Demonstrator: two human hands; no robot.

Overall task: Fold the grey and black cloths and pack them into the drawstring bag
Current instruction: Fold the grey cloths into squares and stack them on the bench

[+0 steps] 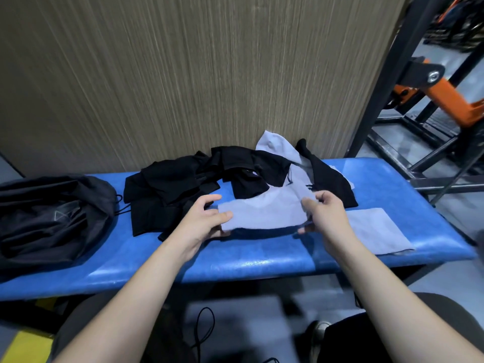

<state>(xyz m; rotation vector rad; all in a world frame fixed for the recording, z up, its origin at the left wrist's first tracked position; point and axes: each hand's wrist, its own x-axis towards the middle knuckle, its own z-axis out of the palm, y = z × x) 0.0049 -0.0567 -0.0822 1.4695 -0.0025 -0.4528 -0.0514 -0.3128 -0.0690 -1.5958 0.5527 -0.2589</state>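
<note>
A grey cloth (pixel 264 212) is lifted slightly above the blue padded bench (pixel 235 260). My left hand (pixel 203 218) pinches its left edge, thumb on top. My right hand (pixel 323 213) grips its right edge. A heap of black cloths (pixel 183 184) lies behind and to the left, mixed with another grey cloth (pixel 275 144) leaning on the wall and a black cloth (pixel 330 179) on the right. A folded grey cloth (pixel 374 229) lies flat at the right of the bench. The black drawstring bag (pixel 49 216) sits crumpled at the bench's left end.
A wood-grain wall panel (pixel 183 74) stands right behind the bench. Black and orange gym equipment (pixel 440 93) fills the right background. My knees and a black cord (pixel 204 328) are below the bench's front edge.
</note>
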